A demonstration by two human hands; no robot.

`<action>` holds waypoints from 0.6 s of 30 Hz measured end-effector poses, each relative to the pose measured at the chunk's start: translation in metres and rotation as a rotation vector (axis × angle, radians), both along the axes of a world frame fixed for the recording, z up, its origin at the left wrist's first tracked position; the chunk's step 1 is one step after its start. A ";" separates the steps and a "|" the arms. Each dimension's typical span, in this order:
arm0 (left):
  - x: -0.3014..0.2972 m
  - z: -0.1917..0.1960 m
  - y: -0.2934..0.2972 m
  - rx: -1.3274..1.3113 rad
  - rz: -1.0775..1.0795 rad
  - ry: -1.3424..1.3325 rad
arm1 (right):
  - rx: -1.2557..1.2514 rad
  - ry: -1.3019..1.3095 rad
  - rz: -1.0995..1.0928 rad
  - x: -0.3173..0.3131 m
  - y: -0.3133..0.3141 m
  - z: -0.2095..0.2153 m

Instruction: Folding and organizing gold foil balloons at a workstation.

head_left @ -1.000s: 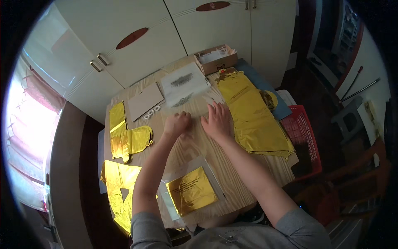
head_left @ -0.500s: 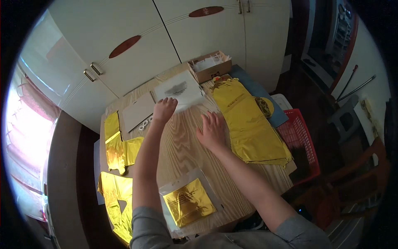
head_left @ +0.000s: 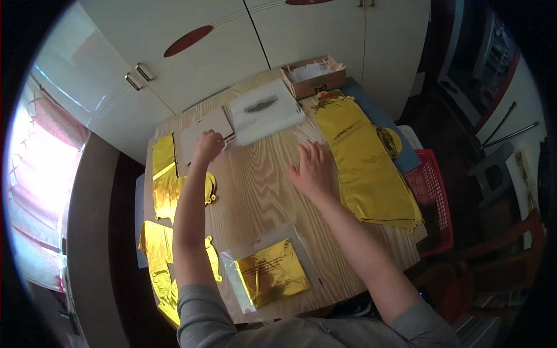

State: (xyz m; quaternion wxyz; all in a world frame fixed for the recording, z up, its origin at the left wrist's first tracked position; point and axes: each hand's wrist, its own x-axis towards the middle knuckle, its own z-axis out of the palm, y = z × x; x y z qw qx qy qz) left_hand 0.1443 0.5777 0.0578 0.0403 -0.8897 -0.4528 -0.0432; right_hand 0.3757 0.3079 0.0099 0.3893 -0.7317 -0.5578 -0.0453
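- The flat tan card (head_left: 203, 123) lies on the far left of the surface (head_left: 261, 185), next to the left hand (head_left: 209, 146).
- It looks thin, light and a bit stiff, so it should stay flat when lifted. A side edge seems the best place to hold; the corners might bend.
- The left hand's grip is curled in over the near right part of the card. I cannot tell if it has anything inside, or if it touches the card.
- The right hand (head_left: 315, 166) is well apart from the card, to the right. Its grip is loose and spread, with nothing seen in it.
- Just right of that hand lies the yellow foil pile (head_left: 365, 162). It looks light, floppy and slippery, and could crease or tear. Holding it flat by a long edge seems safest.
- At the far side, a white sheet (head_left: 258, 126) with a dark patch lies between the card and the foil pile.
- On the near side is a gold packet (head_left: 275, 275). More gold foil (head_left: 165, 168) lies on the left.
- A box (head_left: 319, 84) stands far right.
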 end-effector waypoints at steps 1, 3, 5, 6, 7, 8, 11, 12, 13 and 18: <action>-0.006 -0.005 -0.002 0.058 0.001 -0.006 | 0.013 -0.002 0.002 -0.001 0.001 -0.001; 0.001 -0.014 -0.023 0.165 -0.008 -0.029 | 0.015 -0.023 -0.007 0.002 0.000 -0.001; 0.001 -0.013 -0.034 0.211 0.015 -0.045 | 0.009 -0.040 -0.005 0.001 -0.001 -0.001; -0.003 -0.011 -0.041 0.224 0.008 -0.049 | 0.002 -0.047 -0.002 -0.001 0.000 -0.001; -0.010 -0.007 -0.047 0.238 0.005 -0.051 | -0.004 -0.052 0.005 -0.003 0.002 0.001; -0.013 -0.003 -0.058 0.251 -0.019 -0.102 | 0.017 -0.047 0.008 -0.004 0.004 0.001; -0.013 0.015 -0.115 0.215 -0.123 -0.267 | 0.094 -0.070 0.020 0.003 0.006 -0.005; -0.014 0.027 -0.144 0.174 -0.173 -0.326 | 0.151 -0.102 0.037 0.008 0.006 -0.004; -0.018 0.037 -0.175 0.132 -0.217 -0.385 | 0.207 -0.130 0.058 0.008 0.002 -0.003; -0.083 0.067 -0.326 0.077 -0.091 -0.482 | 0.029 -0.068 0.603 -0.050 -0.045 0.042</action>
